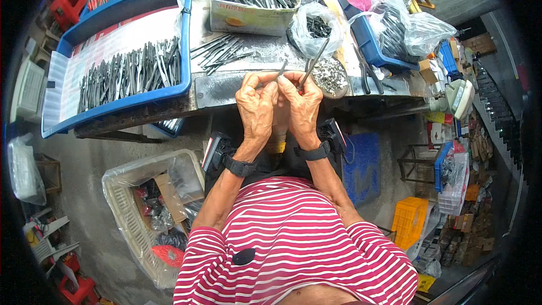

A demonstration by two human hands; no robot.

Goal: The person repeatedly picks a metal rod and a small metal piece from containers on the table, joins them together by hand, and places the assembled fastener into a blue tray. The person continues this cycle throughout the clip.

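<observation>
Above the front edge of the bench (271,51): one slim dark piece (283,68), pinched in the left grip (257,106); right grip (304,106) narrow, holding a dark rod (316,59). Piece probably light, stiff, smooth; best held mid-length.

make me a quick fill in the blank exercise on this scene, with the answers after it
Of the left hand and the right hand, the long dark tool rises from the ____ one.
The wide tray nearest the left hand is ____ in colour.
The open carton stands to the ____ of the clear plastic bag.
The wrist straps are ____ in colour.

Missing words: right; blue; left; black.
</observation>
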